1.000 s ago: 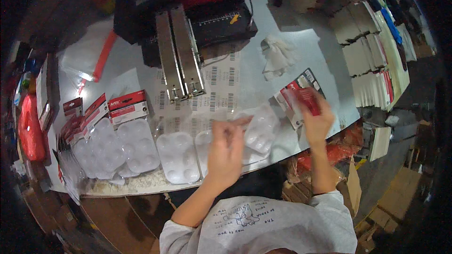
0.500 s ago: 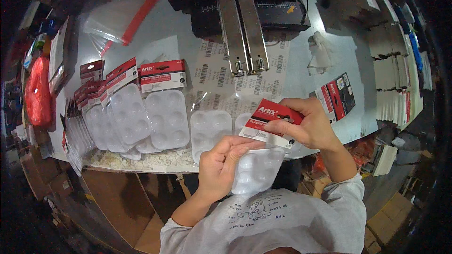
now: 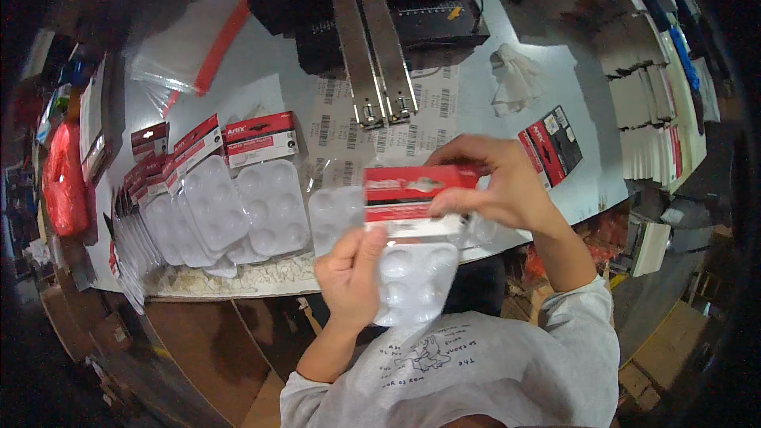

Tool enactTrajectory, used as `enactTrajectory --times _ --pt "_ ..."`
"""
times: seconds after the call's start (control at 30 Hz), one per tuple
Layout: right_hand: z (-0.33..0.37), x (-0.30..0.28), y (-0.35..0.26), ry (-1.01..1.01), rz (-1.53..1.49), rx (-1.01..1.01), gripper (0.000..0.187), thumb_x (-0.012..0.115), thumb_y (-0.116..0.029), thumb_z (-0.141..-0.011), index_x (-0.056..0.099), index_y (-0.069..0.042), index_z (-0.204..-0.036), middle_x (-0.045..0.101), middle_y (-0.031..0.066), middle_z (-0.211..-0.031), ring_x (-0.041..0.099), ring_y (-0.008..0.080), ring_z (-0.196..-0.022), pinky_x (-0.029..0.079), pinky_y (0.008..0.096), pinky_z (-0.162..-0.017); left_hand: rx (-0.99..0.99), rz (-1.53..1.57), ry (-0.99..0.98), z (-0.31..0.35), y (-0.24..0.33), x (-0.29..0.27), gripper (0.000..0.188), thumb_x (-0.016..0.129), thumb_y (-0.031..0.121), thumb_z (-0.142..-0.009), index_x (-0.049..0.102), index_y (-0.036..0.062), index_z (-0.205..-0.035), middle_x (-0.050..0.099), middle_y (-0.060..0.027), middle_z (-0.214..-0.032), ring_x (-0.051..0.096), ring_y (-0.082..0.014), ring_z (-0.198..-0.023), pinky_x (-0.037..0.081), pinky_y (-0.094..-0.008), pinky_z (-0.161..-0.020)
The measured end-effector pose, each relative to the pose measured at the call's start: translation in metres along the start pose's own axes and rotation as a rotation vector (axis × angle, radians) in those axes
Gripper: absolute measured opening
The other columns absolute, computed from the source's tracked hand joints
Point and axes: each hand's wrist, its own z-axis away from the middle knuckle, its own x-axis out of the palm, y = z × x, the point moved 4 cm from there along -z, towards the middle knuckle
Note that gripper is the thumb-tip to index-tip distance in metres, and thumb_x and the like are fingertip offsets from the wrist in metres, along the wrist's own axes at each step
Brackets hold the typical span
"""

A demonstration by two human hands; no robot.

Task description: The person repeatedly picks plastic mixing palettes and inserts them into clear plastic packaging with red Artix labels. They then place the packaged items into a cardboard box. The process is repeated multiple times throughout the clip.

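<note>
A white plastic paint palette (image 3: 416, 279) with round wells, in a clear bag, hangs upright in front of me at the table's near edge. Folded over its top is a red, black and white header card (image 3: 406, 184). My left hand (image 3: 349, 276) is closed on the left side of the pack, just under the card, thumb up. With thumb and fingers, my right hand (image 3: 495, 186) pinches the card's right end. Behind the pack, bagged palettes (image 3: 331, 210) lie at the table's edge, partly hidden by my hands. Carded palette packs (image 3: 273, 202) overlap in a row at left.
A black machine (image 3: 420, 28) with two metal arms (image 3: 369, 47) stands at the back, barcode label sheets (image 3: 337, 107) beneath. Right of it lie a crumpled white wrapper (image 3: 517, 79) and loose header cards (image 3: 551, 147). Stacked cards (image 3: 646, 150) fill the right side; clear bags (image 3: 170, 55) lie back left.
The pack has moved left and turned more upright, its card now level and facing me. Both hands have shifted left with it. The whole view has also shifted slightly.
</note>
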Motion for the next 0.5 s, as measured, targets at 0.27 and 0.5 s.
enactTrajectory --times 0.27,0.5 --pt "0.042 0.017 0.030 -0.173 -0.517 0.446 0.019 0.063 -0.017 -0.084 0.068 0.001 -0.084 0.064 0.0065 -0.067 0.059 0.0077 -0.054 0.045 0.0198 -0.047 -0.011 0.098 0.145 0.001 -0.014 -0.006 0.028 0.051 0.019 -0.093 0.061 -0.0042 -0.081 0.056 0.0026 -0.070 0.041 -0.0022 -0.062 0.033 -0.0171 -0.056" --pt "0.052 0.020 0.029 -0.004 -0.352 0.353 0.017 0.060 -0.013 -0.085 0.067 0.003 -0.083 0.063 0.0058 -0.069 0.055 0.0075 -0.050 0.043 0.0211 -0.045 0.080 0.013 0.151 -0.007 -0.021 0.003 0.030 0.047 0.021 -0.094 0.060 -0.0037 -0.082 0.057 -0.0008 -0.067 0.044 -0.0048 -0.064 0.037 -0.0208 -0.057"
